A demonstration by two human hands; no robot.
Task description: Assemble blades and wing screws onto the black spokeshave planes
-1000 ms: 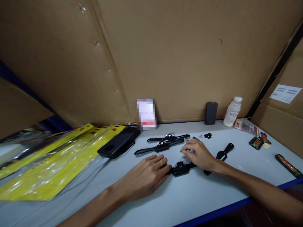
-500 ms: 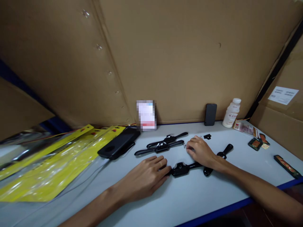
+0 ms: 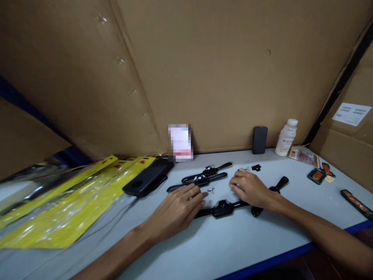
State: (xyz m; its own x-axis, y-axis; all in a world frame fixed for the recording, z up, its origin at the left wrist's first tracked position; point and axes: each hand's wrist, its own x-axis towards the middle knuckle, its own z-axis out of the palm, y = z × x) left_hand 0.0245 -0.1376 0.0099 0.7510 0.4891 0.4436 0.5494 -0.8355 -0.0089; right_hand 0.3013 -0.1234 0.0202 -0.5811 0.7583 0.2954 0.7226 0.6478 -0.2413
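On the table lies a black spokeshave (image 3: 223,209) with a squarish body and two slim handles. My left hand (image 3: 182,206) hovers palm down over its left handle, fingers spread and holding nothing visible. Just off those fingertips are small silver screws (image 3: 211,190). My right hand (image 3: 252,188) rests over the right handle, fingers loosely bent and its fingertips partly hidden; nothing shows in it. Behind the hands lie two more spokeshaves, a nearer one (image 3: 214,177) and a farther one (image 3: 201,174). Another spokeshave (image 3: 281,183) is partly covered by my right wrist.
A small black plate (image 3: 256,167) and shiny bits lie beyond my right hand. Yellow-backed plastic packaging (image 3: 96,206) and a black device (image 3: 150,177) with a cable occupy the left. A phone (image 3: 259,140), bottle (image 3: 287,138) and small packets (image 3: 316,176) stand or lie at the right.
My left hand has lifted off the left handle and moved slightly up and back. The screws near my right fingertips now appear farther left, by my left hand. My right hand has barely moved.
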